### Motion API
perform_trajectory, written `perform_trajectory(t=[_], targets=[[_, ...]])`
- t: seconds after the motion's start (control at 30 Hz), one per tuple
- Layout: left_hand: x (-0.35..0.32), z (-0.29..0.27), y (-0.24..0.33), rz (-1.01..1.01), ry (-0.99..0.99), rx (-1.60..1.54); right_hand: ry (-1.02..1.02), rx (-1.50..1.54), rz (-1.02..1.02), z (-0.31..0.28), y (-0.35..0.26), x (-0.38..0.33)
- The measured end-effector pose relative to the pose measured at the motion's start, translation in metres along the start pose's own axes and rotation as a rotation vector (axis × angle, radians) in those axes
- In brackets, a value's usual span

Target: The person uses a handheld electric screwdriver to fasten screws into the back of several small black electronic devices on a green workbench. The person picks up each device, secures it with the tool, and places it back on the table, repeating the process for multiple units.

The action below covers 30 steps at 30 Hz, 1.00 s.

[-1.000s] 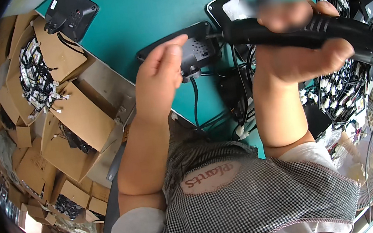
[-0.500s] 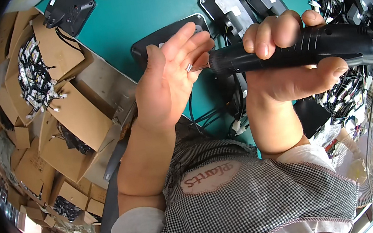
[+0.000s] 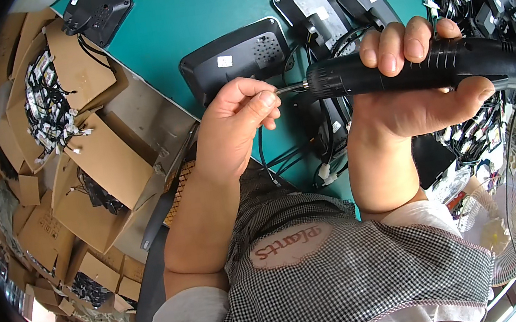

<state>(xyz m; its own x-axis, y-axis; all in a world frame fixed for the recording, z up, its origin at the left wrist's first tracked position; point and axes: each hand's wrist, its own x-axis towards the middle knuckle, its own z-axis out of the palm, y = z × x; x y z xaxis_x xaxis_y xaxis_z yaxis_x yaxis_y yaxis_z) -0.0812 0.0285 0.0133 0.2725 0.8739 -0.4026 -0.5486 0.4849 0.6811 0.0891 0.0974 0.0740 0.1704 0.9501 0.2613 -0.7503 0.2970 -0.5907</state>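
The right hand (image 3: 389,114) grasped the black power screwdriver (image 3: 352,80) above the tabletop (image 3: 186,14), near its front edge; the left hand (image 3: 230,125) pinched the bit (image 3: 293,88) at its tip. The step was apparently tip loading; the next move likely called for steady alignment.

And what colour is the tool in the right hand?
The tool has a black body; the head view shows it best.

Beyond the obstructing black housing (image 3: 230,73), green tabletop (image 3: 186,14) lies open.
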Motion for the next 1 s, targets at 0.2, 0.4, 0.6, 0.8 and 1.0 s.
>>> perform_trajectory(t=[0.2,0.4,0.6,0.8,1.0], targets=[[-0.002,0.009,0.001,-0.116,0.115,-0.079,0.02,-0.025,-0.046,-0.002,-0.006,-0.002],[-0.001,0.022,-0.007,-0.089,0.103,-0.042,0.013,-0.043,-0.042,-0.006,-0.004,-0.005],[0.003,0.031,-0.01,-0.106,0.134,-0.089,0.013,-0.027,-0.04,-0.015,-0.012,-0.003],[0.009,0.042,-0.015,-0.041,0.125,-0.044,-0.037,-0.019,-0.031,-0.019,-0.017,-0.002],[0.009,0.035,-0.006,0.025,0.048,0.34,-0.021,0.001,-0.023,-0.02,-0.025,0.0]])
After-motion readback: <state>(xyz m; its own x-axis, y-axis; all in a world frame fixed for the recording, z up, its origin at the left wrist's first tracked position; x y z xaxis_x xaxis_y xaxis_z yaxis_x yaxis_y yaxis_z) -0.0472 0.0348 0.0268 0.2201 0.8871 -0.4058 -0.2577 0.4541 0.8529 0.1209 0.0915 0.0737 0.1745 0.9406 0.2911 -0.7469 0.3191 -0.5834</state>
